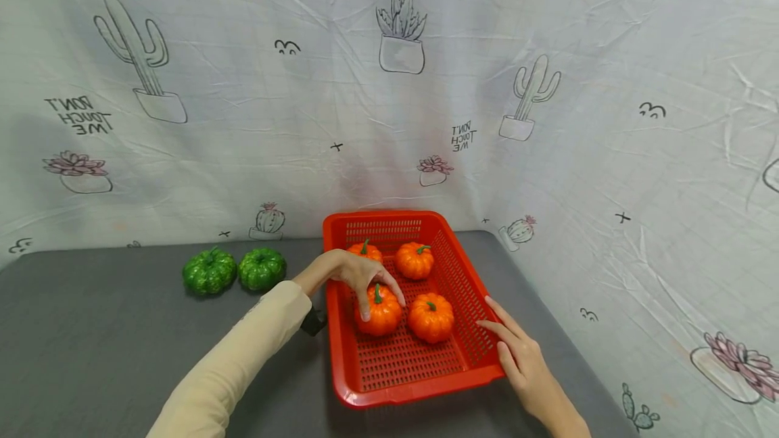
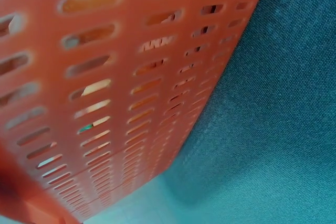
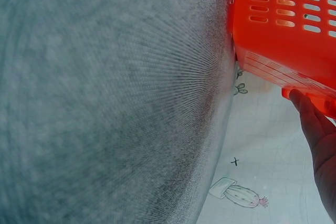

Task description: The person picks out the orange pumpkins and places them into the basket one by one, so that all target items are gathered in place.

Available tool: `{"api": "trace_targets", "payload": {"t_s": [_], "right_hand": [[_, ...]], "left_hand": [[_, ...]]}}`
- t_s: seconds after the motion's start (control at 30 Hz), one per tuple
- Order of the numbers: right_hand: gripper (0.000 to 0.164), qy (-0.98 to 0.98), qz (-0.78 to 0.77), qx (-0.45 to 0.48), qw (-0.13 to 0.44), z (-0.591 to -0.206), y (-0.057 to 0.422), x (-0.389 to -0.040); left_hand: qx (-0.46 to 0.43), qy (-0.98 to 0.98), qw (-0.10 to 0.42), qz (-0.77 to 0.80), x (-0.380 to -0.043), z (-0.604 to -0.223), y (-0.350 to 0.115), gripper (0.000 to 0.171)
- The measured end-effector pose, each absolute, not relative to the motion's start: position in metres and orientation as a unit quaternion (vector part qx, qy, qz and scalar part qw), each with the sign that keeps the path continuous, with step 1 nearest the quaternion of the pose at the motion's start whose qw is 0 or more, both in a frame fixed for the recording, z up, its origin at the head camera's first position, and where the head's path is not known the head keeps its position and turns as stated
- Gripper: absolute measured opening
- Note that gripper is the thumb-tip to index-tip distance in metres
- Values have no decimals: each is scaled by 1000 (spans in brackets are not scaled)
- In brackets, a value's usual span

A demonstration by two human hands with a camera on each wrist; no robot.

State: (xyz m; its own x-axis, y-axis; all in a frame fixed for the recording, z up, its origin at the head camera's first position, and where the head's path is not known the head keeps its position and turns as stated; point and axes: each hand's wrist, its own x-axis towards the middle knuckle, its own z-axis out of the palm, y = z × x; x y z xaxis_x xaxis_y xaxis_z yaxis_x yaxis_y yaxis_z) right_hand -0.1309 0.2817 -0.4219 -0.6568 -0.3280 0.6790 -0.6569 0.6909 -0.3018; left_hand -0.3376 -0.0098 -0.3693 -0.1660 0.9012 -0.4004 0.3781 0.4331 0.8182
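Note:
A red plastic basket (image 1: 404,394) with slotted walls holds several small orange pumpkins with green stems. My left hand (image 1: 365,274) reaches over its left rim and grips the near-left pumpkin (image 1: 382,320) from above, thumb and fingers on opposite sides. Beside that one lies another pumpkin (image 1: 431,318); behind are a third pumpkin (image 1: 415,262) and one partly hidden by my left hand (image 1: 363,249). At the right rim, my right hand (image 1: 526,363) holds the basket's edge, also seen in the right wrist view. In the left wrist view the basket wall (image 2: 118,93) hides the left hand.
Two green pumpkins, one at the left (image 1: 209,272) and one nearer the basket (image 1: 262,269), lie on the grey tabletop (image 1: 122,350). A pale curtain (image 1: 243,120) with printed cacti hangs behind the table and along its right side.

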Motion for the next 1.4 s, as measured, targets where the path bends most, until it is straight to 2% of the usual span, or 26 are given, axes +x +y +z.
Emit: {"api": "trace_targets", "payload": {"t_s": [0.33, 1.0, 1.4], "right_hand": [[40, -870, 270, 282, 302, -422, 282, -131], [39, -866, 270, 287, 307, -423, 283, -132], [39, -871, 268, 284, 298, -423, 283, -130]], "left_hand": [[443, 707, 484, 263, -342, -373, -7, 54], [470, 683, 503, 245, -345, -381, 2, 60], [452, 651, 557, 249, -347, -379, 0, 70]]}}
